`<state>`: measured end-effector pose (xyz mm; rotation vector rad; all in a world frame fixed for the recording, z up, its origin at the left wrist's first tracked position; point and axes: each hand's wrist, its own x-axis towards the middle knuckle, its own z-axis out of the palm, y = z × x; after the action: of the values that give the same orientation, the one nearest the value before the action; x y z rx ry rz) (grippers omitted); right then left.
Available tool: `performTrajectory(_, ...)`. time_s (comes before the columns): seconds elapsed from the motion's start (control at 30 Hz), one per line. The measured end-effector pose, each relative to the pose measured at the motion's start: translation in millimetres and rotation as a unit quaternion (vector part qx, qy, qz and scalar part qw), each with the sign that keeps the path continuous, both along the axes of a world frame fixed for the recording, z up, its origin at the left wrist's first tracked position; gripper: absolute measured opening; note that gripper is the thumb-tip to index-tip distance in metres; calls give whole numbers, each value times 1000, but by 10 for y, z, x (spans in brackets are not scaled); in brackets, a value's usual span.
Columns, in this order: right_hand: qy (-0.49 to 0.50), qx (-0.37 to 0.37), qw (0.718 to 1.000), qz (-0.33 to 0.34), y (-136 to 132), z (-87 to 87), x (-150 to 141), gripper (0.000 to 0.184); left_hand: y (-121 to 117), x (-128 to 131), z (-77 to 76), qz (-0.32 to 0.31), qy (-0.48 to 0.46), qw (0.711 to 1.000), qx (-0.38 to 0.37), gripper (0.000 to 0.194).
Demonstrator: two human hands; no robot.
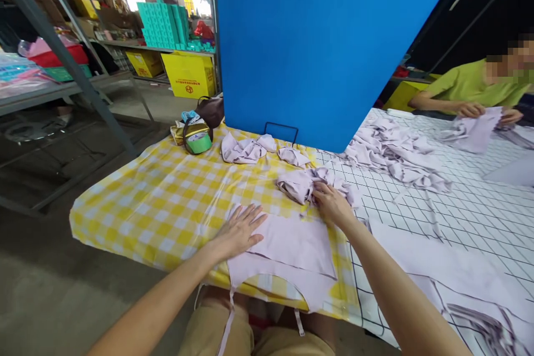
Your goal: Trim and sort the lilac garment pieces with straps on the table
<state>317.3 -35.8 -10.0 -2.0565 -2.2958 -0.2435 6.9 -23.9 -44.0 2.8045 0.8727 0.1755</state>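
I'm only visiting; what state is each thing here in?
Strapped lavender garment, laid flat, straps dangling
Left hand, spread flat on the garment
Lavender cloth heap, crumpled
Right hand, fingers bent, at the heap
Blue panel, standing
Yellow checked tablecloth, spread out
Turquoise goods, stacked
Co-worker's lavender cloth, held up

The counter (137,200) bears a strapped lilac garment (292,239) before the blue board (308,39), crumpled fabric (411,167) right of the board.

Garment (292,239) on table (146,194), near; cloth heap (294,185) just beyond; board (308,50) behind; bag (213,111) left of board; co-worker (467,89) far right.
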Motion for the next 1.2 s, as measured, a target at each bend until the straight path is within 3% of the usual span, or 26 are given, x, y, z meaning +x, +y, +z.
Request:
performTrajectory(0.1, 10, 8, 1000, -4, -46, 89, -43, 44, 17, -11, 11, -6, 8, 1000, 0, 51)
performTrajectory(0.17, 35, -24, 999, 25, -103, 109, -114, 48, 15, -14, -1, -11, 2, 1000, 5, 51)
performTrajectory(0.27, 67, -71, 995, 34, -174, 63, -173, 40, 7, -20, -41, -15, -11, 1000, 15, 51)
performTrajectory(0.37, 68, -36, 995, -61, -183, -3, -141, 31, 7, -28, -63, -15, -14, 1000, 18, 50)
performTrajectory(0.47, 76, 32, 981, -176, -175, 6, -129, 37, 4, -31, -42, -16, -13, 1000, 16, 50)
performTrajectory(0.57, 84, 94, 966, -225, -278, 55, -262, 43, -12, -20, -8, -8, -17, 1000, 21, 49)
performTrajectory(0.67, 90, 116, 974, -173, -555, -5, -480, 42, -30, -9, 3, 2, -17, 999, 29, 47)
performTrajectory(0.8, 87, -8, 994, -57, -1018, -278, -560, 45, -17, -53, -16, -11, -9, 1000, 21, 45)
performTrajectory(0.9, 83, -57, 990, -100, -1256, -420, -416, 48, 19, -133, -31, -27, -10, 999, 13, 47)
performTrajectory(1.0, 91, -35, 984, -150, -1374, -431, -330, 48, 25, -168, -25, -30, -2, 1000, -1, 49)
performTrajectory(1.13, 108, 47, 977, -176, -1435, -393, -497, 49, -89, -2, 21, -21, -10, 999, -29, 53)
performTrajectory(1.2, 100, 33, 982, -156, -1455, -404, -600, 48, -187, 157, 46, -41, -26, 998, -38, 53)
